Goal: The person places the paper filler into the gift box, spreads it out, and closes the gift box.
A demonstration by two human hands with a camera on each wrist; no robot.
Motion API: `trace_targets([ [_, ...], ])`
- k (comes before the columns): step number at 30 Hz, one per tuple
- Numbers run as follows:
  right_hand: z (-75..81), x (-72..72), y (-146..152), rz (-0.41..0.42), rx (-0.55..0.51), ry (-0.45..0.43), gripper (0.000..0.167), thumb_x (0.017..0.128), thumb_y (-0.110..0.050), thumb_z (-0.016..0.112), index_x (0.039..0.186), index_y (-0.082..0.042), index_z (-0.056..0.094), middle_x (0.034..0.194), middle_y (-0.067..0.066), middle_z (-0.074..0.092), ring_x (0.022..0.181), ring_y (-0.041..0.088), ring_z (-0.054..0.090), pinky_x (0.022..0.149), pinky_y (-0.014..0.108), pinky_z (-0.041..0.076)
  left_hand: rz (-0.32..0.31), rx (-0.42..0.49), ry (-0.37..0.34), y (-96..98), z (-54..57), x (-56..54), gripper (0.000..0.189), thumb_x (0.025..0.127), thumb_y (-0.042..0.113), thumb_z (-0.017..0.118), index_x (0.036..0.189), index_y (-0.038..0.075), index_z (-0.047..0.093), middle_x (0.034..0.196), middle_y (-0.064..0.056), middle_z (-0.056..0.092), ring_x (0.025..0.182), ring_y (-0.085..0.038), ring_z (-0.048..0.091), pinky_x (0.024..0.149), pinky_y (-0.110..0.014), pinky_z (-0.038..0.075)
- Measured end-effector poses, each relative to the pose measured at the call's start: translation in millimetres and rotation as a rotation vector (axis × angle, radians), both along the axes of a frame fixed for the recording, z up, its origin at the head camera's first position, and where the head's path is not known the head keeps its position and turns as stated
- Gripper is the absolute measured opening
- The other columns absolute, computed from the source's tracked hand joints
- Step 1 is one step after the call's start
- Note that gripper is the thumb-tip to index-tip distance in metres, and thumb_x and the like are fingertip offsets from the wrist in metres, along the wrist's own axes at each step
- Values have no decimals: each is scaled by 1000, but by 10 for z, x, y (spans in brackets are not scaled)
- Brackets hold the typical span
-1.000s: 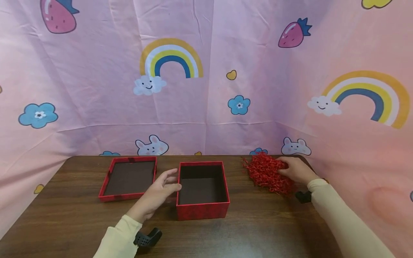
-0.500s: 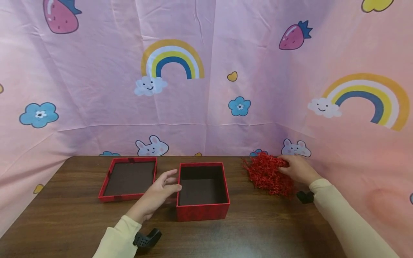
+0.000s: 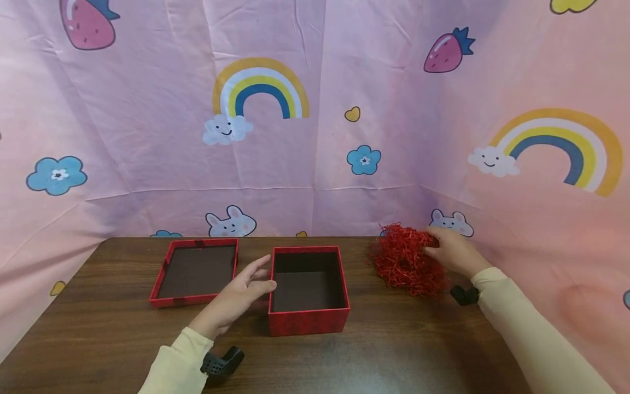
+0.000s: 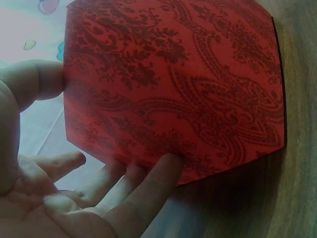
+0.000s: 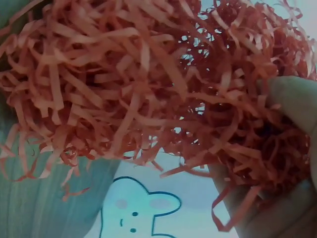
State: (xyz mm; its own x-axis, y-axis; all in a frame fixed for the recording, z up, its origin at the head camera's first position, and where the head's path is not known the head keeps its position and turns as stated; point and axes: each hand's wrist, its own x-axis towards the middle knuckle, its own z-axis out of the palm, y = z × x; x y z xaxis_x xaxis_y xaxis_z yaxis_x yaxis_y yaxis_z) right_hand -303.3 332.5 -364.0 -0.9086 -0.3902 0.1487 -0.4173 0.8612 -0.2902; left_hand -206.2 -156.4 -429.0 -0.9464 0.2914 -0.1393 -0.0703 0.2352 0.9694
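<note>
In the head view an upright red box (image 3: 309, 323) with a dark, bare inside stands mid-table. My left hand (image 3: 233, 303) is at its left side. The left wrist view shows the patterned box wall (image 4: 173, 89), with my thumb at the rim and my loosely extended fingers (image 4: 148, 196) against the side. Farther right, my right hand (image 3: 455, 253) grips a tangled clump of red shredded paper (image 3: 406, 260) from its right side. The strands fill much of the right wrist view, and thumb and fingers close on them from the right, partly covered.
A shallow red lid (image 3: 194, 300) lies with its dark inside up, left of the box. The brown wooden table (image 3: 394, 350) ends at a pink printed cloth (image 3: 315, 213) hanging behind and to the right.
My right hand has risen slightly with the shredded paper, and the clump's top now stands higher and bunches more. My left hand and the box have stayed in place.
</note>
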Motion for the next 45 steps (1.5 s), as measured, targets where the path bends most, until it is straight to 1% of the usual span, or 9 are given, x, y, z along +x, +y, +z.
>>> trace_targets([
  [4,53,20,-23,6,-10,18,29,95,-7,72,123,0,67,108,14,73,102,36,69,88,56,55,-7,-24,3,9,15,11,76,102,38,64,164,24,23,163,-21,32,144,-43,42,113,-71,32],
  [7,95,39,-48,15,-26,25,27,95,-7,72,120,-2,67,105,11,73,99,33,69,87,55,55,-9,-32,5,18,15,14,75,102,39,64,164,26,23,163,-21,31,143,-43,43,113,-71,33],
  [13,144,71,-102,19,-43,17,32,95,-6,72,125,-1,66,109,13,73,101,33,69,89,55,56,7,37,-22,34,-15,6,74,101,34,67,163,35,25,163,-19,32,139,-41,49,110,-62,43],
  [19,207,91,-121,27,-41,39,32,94,-6,73,125,-1,66,107,13,73,100,32,70,86,53,57,-9,69,-22,17,-18,3,75,102,31,66,164,30,24,163,-23,31,138,-43,50,107,-59,48],
  [25,379,114,-120,9,-55,67,34,95,-5,72,128,0,65,108,16,73,96,32,71,81,50,58,-17,124,-35,8,-13,4,79,100,30,69,165,27,23,161,-26,32,137,-46,50,100,-56,54],
  [29,471,126,-131,17,-33,94,35,95,-5,72,129,0,65,110,19,73,98,36,71,83,53,57,-11,128,-34,7,-18,7,79,100,30,69,164,26,24,161,-26,32,136,-47,51,98,-56,55],
  [33,506,120,-134,26,-35,103,35,94,-3,71,128,2,64,112,21,72,102,40,70,87,56,56,-6,129,-36,11,-23,12,78,100,31,69,164,25,25,160,-27,34,134,-47,53,97,-56,55],
  [41,605,63,-162,56,-63,135,34,93,0,71,126,4,65,113,21,72,105,41,68,90,57,55,12,127,-54,13,-11,-10,75,100,31,69,163,22,28,160,-26,36,134,-47,54,99,-57,54],
  [45,651,54,-188,50,-64,141,34,93,1,71,127,4,65,115,22,71,108,42,67,93,59,53,12,113,-52,6,-16,-14,75,101,33,68,163,22,28,160,-26,36,136,-47,52,100,-57,54],
])
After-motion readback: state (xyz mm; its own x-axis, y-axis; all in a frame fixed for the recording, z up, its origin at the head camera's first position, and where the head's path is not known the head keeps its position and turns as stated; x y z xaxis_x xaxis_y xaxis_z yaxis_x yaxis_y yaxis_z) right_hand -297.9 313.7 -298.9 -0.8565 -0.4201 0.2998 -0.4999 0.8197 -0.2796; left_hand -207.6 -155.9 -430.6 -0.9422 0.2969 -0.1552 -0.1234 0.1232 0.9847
